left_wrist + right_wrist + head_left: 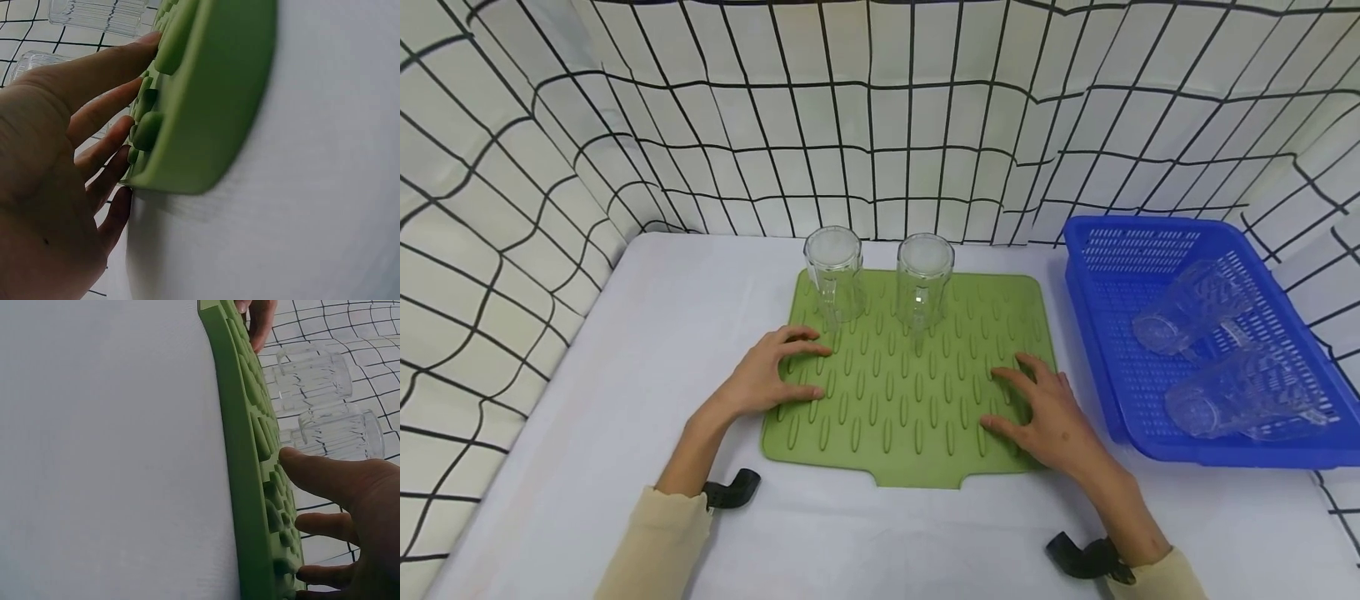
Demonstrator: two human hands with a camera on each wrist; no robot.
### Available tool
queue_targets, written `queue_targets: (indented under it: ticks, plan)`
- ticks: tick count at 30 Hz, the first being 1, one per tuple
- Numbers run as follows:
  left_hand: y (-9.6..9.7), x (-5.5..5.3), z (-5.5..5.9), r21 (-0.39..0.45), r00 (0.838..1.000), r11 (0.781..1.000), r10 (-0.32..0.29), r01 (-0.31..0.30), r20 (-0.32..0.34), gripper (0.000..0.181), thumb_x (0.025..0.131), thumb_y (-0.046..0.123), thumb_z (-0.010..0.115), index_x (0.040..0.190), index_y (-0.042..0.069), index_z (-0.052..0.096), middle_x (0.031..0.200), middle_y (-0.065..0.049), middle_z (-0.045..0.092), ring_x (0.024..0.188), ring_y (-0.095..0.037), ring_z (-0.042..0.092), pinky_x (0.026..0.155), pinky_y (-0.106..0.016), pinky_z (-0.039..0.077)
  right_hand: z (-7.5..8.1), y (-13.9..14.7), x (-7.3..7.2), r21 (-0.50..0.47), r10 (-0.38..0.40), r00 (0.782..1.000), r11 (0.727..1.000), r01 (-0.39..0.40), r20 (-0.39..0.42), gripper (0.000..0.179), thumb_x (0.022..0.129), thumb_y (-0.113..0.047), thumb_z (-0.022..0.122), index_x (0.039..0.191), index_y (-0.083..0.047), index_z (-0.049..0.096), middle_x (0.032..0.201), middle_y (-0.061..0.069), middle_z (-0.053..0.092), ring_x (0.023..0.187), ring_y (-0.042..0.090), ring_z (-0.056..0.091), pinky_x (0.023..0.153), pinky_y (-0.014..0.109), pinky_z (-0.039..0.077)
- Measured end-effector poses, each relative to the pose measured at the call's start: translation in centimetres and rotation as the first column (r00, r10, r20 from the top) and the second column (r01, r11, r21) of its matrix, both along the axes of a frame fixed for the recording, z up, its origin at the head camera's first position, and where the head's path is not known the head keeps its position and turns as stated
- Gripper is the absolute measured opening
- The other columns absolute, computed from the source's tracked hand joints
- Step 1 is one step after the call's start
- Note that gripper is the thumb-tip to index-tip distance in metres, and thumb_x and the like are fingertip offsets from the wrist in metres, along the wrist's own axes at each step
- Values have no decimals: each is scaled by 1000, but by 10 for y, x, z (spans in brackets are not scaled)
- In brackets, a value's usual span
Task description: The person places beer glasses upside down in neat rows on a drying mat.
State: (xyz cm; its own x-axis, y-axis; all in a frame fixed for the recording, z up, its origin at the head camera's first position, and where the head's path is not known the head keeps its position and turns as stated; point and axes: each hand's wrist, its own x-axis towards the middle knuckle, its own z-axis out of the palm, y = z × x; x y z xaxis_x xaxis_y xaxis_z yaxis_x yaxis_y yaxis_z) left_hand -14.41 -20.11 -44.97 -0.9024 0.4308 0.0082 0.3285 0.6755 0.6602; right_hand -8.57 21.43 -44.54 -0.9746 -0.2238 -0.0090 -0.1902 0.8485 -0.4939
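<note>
I judge it half done: two inverted mugs point(925, 279) near the mat's point(917, 477) far edge, two outstanding mugs point(1236, 392) in the basket point(1225, 457) by the worktop's point(625, 375) right edge, my relaxed left grip point(778, 371) and right grip point(1045, 412) empty.

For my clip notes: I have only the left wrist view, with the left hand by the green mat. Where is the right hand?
Observer: The right hand is at the right side of the mat.
Operator: What stands on the table beyond that side?
Observer: A blue basket.
Operator: Is there anything in it?
Observer: Yes, two clear mugs, lying on their sides.
</note>
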Motion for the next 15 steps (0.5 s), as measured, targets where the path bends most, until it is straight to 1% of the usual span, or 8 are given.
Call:
queue_targets:
  ticks: [4,7,8,12,15]
  plan:
    - [-2,2,1,-8,1000,1000,16,-16,-5,54,83,29,89,131,14,72,151,-19,52,144,-48,42,115,-70,34,2,-4,-1,-34,-10,1000,999,10,4,68,87,-39,85,145,-13,60,160,29,38,147,56,38,123,76,15]
    - [-3,4,0,-10,1000,1000,25,-25,-5,54,83,29,89,131,14,72,152,-19,52,144,-49,42,115,-71,34,3,-6,-2,-58,-20,1000,998,21,8,67,88,-37,84,145,-13,59,162,29,35,148,56,36,123,77,15]
    - [-3,4,0,-11,1000,1000,24,-24,-5,54,83,29,89,131,14,72,152,-19,52,144,-49,42,115,-71,34,3,-6,-2,-65,-26,1000,998,26,10,66,89,-36,84,146,-13,59,163,29,34,149,56,35,123,77,17]
    - [0,4,-2,-7,1000,1000,21,-21,-5,54,83,28,89,131,14,72,152,-19,52,144,-49,42,115,-72,34,5,-6,-2,-99,-47,999,994,48,14,66,90,-32,83,147,-11,57,165,27,30,150,56,32,119,75,29]
    - [2,3,-3,-5,1000,1000,23,-23,-9,54,82,28,89,131,14,72,152,-19,52,144,-49,42,116,-72,34,9,-7,-2,-126,-45,999,991,44,-8,66,90,-29,83,147,-10,56,166,26,30,151,54,32,116,73,36]
